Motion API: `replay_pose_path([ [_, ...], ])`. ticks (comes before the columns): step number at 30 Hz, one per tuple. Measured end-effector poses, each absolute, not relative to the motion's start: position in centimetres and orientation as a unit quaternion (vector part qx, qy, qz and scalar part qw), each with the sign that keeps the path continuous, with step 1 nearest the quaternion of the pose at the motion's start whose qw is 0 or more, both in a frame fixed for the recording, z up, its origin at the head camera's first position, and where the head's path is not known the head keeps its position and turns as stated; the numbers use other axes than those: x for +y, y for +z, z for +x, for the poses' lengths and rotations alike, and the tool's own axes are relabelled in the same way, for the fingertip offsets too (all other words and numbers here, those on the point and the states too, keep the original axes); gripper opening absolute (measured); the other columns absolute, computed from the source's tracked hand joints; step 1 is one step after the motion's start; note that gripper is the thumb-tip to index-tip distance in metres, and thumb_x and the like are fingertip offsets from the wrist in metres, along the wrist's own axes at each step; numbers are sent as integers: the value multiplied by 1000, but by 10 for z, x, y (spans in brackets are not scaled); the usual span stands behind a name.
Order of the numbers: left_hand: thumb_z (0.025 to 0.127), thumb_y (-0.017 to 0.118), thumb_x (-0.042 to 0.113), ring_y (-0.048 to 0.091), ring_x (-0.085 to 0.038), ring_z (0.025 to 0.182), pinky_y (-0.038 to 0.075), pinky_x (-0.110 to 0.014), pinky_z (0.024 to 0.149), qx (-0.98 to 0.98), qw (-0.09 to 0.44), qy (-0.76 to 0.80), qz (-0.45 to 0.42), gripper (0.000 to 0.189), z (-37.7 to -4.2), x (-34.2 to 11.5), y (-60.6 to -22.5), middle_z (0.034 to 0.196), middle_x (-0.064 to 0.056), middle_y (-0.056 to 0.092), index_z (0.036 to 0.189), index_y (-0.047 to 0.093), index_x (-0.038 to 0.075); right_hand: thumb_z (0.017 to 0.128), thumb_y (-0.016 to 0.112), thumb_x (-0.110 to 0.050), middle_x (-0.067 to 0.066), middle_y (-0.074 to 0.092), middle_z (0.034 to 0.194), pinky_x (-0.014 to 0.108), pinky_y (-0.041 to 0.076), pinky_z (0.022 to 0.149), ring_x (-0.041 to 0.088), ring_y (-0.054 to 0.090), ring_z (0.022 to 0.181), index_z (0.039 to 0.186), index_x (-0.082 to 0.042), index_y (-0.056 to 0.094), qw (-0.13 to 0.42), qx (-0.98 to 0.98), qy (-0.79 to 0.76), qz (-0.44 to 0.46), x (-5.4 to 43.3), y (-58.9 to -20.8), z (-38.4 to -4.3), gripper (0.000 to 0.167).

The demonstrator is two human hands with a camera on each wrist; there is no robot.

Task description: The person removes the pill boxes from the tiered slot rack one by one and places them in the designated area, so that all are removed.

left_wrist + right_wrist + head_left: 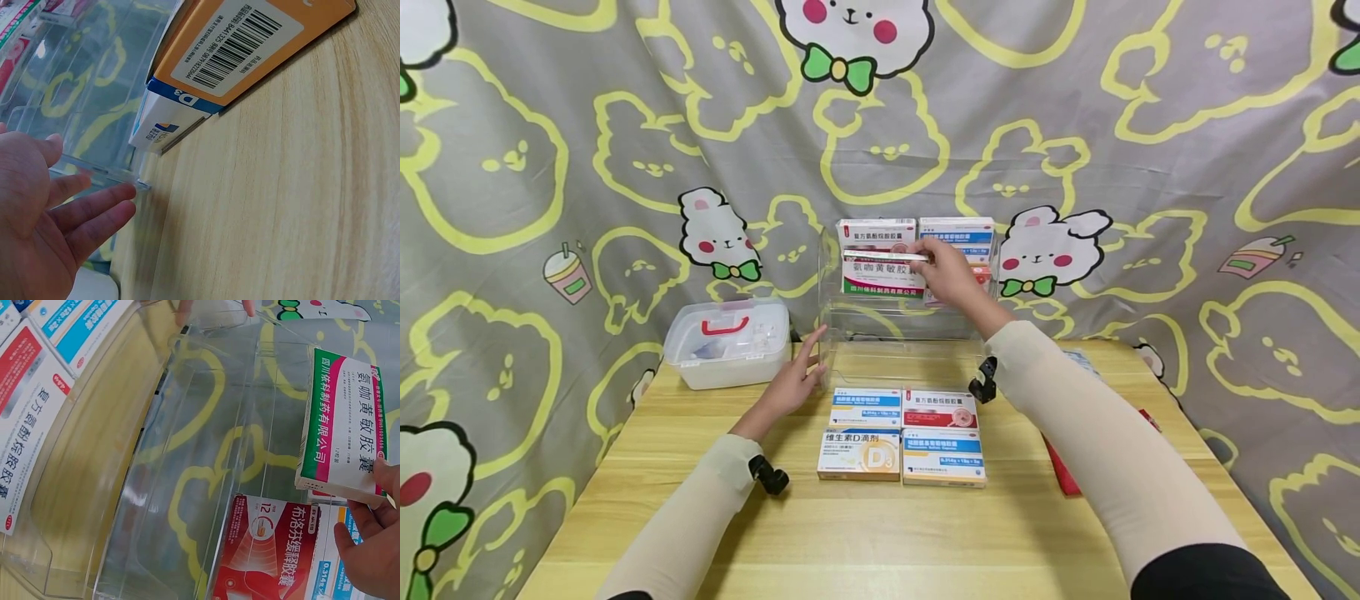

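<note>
My right hand point(953, 273) grips a white medicine box point(344, 419) with green and magenta bands at one end, on the upper tier of a clear acrylic display rack point(887, 342). Behind it in the head view stands a white-and-red box point(877, 226), beside a blue-and-white box point(957, 225). A red medicine box point(269, 547) is close to the right hand in the right wrist view. My left hand point(792, 385) is at the rack's left side, fingers extended with the tips right at its edge; the left wrist view shows it holding nothing.
In front of the rack lie a vitamin D box point(859, 457), two blue-and-white boxes point(943, 460) and a white-and-red box point(940, 408). A clear plastic case point(730, 367) with a red handle stands at left. Behind my right sleeve lies something red point(1062, 471). A patterned curtain point(880, 150) hangs behind.
</note>
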State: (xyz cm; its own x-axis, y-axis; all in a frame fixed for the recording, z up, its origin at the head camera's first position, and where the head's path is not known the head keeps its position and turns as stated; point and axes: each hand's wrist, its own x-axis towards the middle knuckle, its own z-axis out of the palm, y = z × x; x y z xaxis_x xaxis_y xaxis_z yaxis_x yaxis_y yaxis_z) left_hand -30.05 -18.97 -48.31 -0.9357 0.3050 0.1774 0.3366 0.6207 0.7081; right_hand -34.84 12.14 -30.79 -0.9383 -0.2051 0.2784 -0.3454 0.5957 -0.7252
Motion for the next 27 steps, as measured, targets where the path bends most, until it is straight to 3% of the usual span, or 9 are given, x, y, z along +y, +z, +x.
replay_pose_path([
  [4,109,54,13,56,-41,134,58,-39,71,-900,18,-397,-177,81,-300,-189,-483,144,-34,54,162,6,51,106,59,-15,9,66,124,43,51,94,25,61,111,122,-9,64,92,-893,411,159,124,-309,-344,18],
  [12,109,53,13,56,-42,134,59,-39,73,-901,14,-397,-175,81,-299,-189,-482,147,-34,51,162,6,51,106,61,-16,10,66,113,40,47,82,25,56,94,119,-11,65,87,-895,408,159,127,-311,-333,15],
  [27,109,53,14,57,-41,133,58,-37,70,-903,13,-396,-166,80,-299,-187,-481,149,-32,49,162,6,52,105,63,-19,9,69,118,42,49,84,25,61,97,123,-13,68,87,-893,399,189,132,-325,-302,20],
])
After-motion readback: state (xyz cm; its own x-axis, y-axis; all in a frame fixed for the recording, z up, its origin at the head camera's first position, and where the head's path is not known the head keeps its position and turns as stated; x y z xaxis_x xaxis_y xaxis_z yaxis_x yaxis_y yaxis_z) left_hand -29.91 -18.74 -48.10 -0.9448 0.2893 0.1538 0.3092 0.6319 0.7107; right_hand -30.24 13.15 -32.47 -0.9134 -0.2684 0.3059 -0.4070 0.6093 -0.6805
